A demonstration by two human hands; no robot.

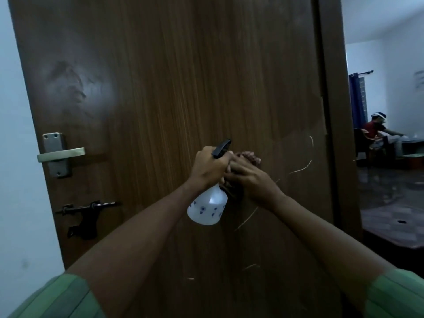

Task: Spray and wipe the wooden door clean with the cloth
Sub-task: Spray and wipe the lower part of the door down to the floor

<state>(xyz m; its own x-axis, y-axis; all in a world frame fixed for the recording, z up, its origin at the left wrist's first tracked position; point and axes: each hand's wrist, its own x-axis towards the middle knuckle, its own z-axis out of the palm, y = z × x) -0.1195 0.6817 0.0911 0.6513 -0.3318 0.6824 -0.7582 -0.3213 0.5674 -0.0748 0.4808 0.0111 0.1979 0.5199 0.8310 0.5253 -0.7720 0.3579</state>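
Two hands: left hand (210, 166) grips one spray bottle (208, 208); right hand (249, 176) touching it.

Wooden door (160, 88), upright, grain vertical; lever handle (60, 154) on its plate at left edge; black sliding bolt (85, 208) mounted below.

The brown wooden door (174, 88) runs past the top and bottom edges. The crumpled dark reddish cloth (249, 157) is mostly hidden behind the right hand (250, 177), and the left hand (210, 167) covers the neck of the white plastic spray bottle with a black trigger head (207, 206). The seated person in a red shirt (376, 131) in the far room is too small and blurred to make out.
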